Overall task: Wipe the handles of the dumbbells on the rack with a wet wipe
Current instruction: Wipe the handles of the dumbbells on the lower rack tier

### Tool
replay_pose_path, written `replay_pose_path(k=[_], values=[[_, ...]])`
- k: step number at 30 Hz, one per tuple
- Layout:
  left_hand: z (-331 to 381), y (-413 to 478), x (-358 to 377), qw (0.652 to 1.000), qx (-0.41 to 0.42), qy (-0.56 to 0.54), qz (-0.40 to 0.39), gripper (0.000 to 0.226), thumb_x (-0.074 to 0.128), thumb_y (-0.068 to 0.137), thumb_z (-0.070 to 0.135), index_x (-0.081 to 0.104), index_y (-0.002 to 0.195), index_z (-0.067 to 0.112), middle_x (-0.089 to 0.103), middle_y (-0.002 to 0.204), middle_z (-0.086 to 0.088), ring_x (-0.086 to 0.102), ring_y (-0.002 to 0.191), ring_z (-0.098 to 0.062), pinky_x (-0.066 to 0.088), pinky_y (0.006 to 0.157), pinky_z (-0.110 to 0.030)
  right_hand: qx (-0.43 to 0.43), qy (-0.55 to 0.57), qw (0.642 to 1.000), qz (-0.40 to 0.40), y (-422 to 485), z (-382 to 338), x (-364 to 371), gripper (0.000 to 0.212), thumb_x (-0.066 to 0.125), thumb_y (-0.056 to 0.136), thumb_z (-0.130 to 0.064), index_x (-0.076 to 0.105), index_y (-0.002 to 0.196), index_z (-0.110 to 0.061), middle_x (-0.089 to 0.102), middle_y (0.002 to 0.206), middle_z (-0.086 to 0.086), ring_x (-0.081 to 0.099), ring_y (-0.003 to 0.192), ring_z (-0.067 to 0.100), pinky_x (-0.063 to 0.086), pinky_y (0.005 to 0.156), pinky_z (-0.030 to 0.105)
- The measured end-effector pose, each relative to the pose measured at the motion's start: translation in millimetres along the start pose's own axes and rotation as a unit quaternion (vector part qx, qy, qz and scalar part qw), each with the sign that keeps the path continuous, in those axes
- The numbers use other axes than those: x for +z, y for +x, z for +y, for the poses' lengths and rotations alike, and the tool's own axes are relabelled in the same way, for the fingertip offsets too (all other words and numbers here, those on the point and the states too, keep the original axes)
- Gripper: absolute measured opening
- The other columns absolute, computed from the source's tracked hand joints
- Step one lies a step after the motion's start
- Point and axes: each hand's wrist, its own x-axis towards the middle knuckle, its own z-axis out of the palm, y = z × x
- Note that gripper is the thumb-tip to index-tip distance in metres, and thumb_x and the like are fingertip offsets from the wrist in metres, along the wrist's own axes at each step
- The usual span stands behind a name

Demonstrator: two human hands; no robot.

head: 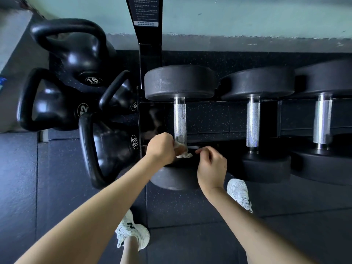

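Grips the crumpled wet wipe (183, 151) in the left hand (162, 149), pressed round the near end of the leftmost dumbbell handle (180, 121) on the rack (152, 121). Holds the right hand (211, 166) just beside the wipe, fingers curled; cannot tell whether pinching its loose tail or nothing. Bunched this tightly, likely to skip part of the knurling farther up. May snag on the rough knurl and shred, leaving lint. Could catch knuckles between handle and rack rail in the tight gap. Risks rolling the dumbbell in its cradle if twisted hard. Leaves the middle handle (253, 122) and the right handle (322, 121) to do, probably with a drying wipe.
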Motion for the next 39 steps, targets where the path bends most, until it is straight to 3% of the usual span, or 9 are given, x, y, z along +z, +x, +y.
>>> replay_pose_path(k=[5,8,10,15,22,25,28,34,39], values=[[-6,6,1,0.974,-0.035,-0.218,-0.041,0.034,0.073,0.081,0.034,0.064,0.063,0.006,0.055,0.054,-0.002,0.049,0.054,-0.012,0.039,0.053,-0.022,0.000,-0.001,1.000,0.012,-1,-1,1,0.045,0.029,0.071,-0.033,0.061,0.063,-0.003,0.050,0.052,0.002,0.046,0.054,0.026,0.037,0.055,0.042],[-16,10,-4,0.860,-0.055,-0.491,-0.132,0.009,0.071,0.082,0.011,0.069,0.084,0.003,0.069,0.064,0.000,0.063,0.059,-0.009,0.053,0.065,-0.017,0.012,0.011,1.000,0.015,-2,-1,0,0.035,0.034,0.073,-0.026,0.063,0.063,-0.009,0.047,0.052,-0.007,0.043,0.053,0.019,0.031,0.055,0.031],[-20,16,-3,0.804,-0.067,-0.573,-0.146,0.022,0.069,0.079,-0.003,0.065,0.100,-0.002,0.072,0.073,-0.005,0.068,0.065,-0.013,0.057,0.070,-0.022,0.022,0.018,1.000,0.014,-2,-1,0,0.029,0.037,0.073,-0.020,0.063,0.063,-0.014,0.047,0.052,-0.010,0.043,0.054,0.017,0.030,0.057,0.028],[-19,24,-6,0.763,-0.029,-0.627,-0.154,0.032,0.061,0.074,-0.016,0.062,0.103,-0.003,0.073,0.078,-0.007,0.069,0.072,-0.017,0.056,0.075,-0.025,0.024,0.027,0.999,0.010,-1,0,-1,0.025,0.039,0.074,-0.018,0.061,0.063,-0.020,0.046,0.052,-0.010,0.042,0.054,0.016,0.031,0.056,0.028],[-13,10,-4,0.823,-0.064,-0.560,-0.065,0.040,0.074,0.072,-0.005,0.061,0.109,0.003,0.073,0.084,-0.006,0.071,0.073,-0.013,0.057,0.068,-0.022,0.059,0.003,0.998,-0.023,-2,-10,-5,0.028,0.040,0.077,-0.023,0.066,0.070,-0.016,0.057,0.062,-0.001,0.052,0.063,0.021,0.034,0.059,0.030],[-11,6,-5,0.836,-0.077,-0.542,-0.047,0.050,0.076,0.071,-0.001,0.056,0.116,0.006,0.071,0.091,-0.013,0.069,0.077,-0.021,0.059,0.072,-0.030,0.139,-0.060,0.972,-0.180,14,-21,-14,0.022,0.059,0.082,-0.040,0.068,0.091,-0.022,0.068,0.086,-0.005,0.062,0.088,0.018,0.045,0.070,0.030],[-9,8,-6,0.838,-0.091,-0.538,-0.024,0.056,0.079,0.068,-0.002,0.055,0.118,0.005,0.070,0.092,-0.016,0.068,0.079,-0.027,0.059,0.071,-0.037,0.091,-0.170,0.941,-0.277,33,-36,-14,0.059,0.068,0.066,-0.065,0.062,0.110,-0.026,0.068,0.104,-0.009,0.062,0.099,0.014,0.048,0.086,0.035],[-15,1,-9,0.859,-0.109,-0.500,0.029,0.043,0.084,0.064,0.009,0.061,0.100,0.007,0.066,0.092,-0.012,0.066,0.082,-0.024,0.055,0.079,-0.034,-0.002,-0.221,0.953,-0.206,44,-44,-8,0.016,0.068,0.081,-0.035,0.064,0.076,-0.020,0.064,0.073,-0.004,0.060,0.072,0.019,0.038,0.054,0.026],[-15,-11,-3,0.950,-0.055,-0.289,0.107,0.015,0.081,0.072,0.016,0.069,0.081,0.013,0.064,0.067,0.003,0.059,0.063,-0.011,0.050,0.068,-0.027,-0.050,-0.299,0.947,-0.107,55,-35,-9,0.010,0.063,0.086,-0.026,0.068,0.078,-0.023,0.058,0.086,-0.002,0.056,0.075,0.020,0.029,0.049,0.026]])
